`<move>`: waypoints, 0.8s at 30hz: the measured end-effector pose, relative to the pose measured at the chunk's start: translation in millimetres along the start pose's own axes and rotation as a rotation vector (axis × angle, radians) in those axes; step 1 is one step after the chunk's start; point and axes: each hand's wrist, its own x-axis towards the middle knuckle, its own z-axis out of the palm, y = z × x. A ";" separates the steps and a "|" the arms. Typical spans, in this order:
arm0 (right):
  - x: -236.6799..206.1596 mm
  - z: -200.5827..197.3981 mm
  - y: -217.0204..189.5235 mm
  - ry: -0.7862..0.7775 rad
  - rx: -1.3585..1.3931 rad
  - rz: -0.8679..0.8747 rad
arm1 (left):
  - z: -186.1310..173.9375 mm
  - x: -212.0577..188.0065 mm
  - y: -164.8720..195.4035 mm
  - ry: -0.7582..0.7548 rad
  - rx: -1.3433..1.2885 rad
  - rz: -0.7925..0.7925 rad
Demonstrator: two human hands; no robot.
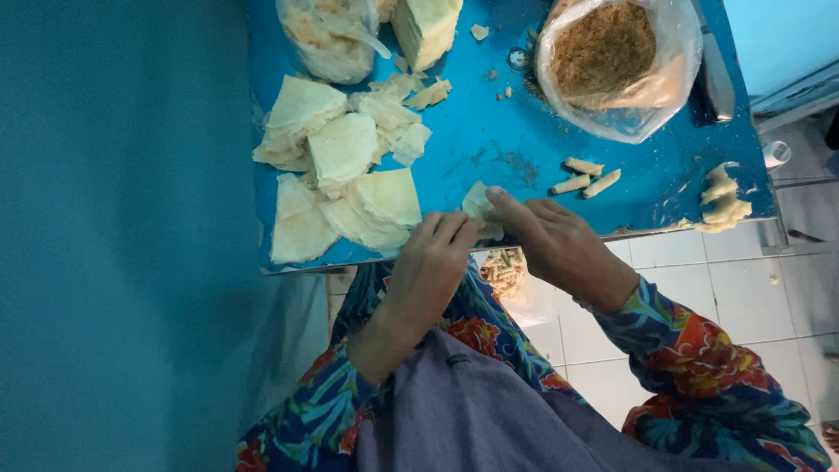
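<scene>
On the left, a plain teal wall [114, 236] fills the view, and white floor tiles [743, 297] show on the right beside a bright blue surface [489, 140] with a metal edge. The person's floral sleeves and a grey-purple cloth fill the bottom of the view.

At the back of the surface stands an open clear bag of brown crumbly filling [612, 61]. Another clear bag [328, 39] and a pale block of stacked sheets [426, 26] sit at the top edge. Cut pastry sheets [341, 175] lie in loose overlapping piles on the left. Pale scraps [724, 203] rest near the right corner. Three small finished rolls [584, 177] lie together near the middle, their long axes running roughly left to right, slightly slanted. Below the surface edge hangs a bag of more rolls [504, 269].

At the near edge, the left hand [433, 271] and right hand [559, 240] meet on one small wrapper piece [479, 205]. Both hands' fingertips pinch it, each grip closed on the wrapper. Its visible corner points away from the person; its long axis cannot be judged.
</scene>
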 end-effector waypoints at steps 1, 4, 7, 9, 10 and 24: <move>0.1 -1.1 -0.5 -0.047 -0.030 0.036 | 0.7 2.2 -3.0 -0.033 0.071 0.042; 1.6 -2.8 -1.5 -0.053 0.062 -0.011 | 3.0 9.9 -14.2 -0.051 0.155 0.154; 6.6 -3.9 -1.2 -0.007 0.047 -0.071 | 5.9 14.7 -18.0 -0.036 0.180 0.188; 13.5 -4.5 -0.3 -0.045 0.017 -0.020 | 8.4 18.4 -17.7 -0.030 0.108 0.132; 18.1 -5.1 0.7 -0.064 0.002 0.004 | 10.2 21.9 -18.1 -0.026 0.030 0.077; 17.0 9.0 5.2 0.036 0.150 0.070 | 11.5 10.7 -4.4 0.020 0.108 0.072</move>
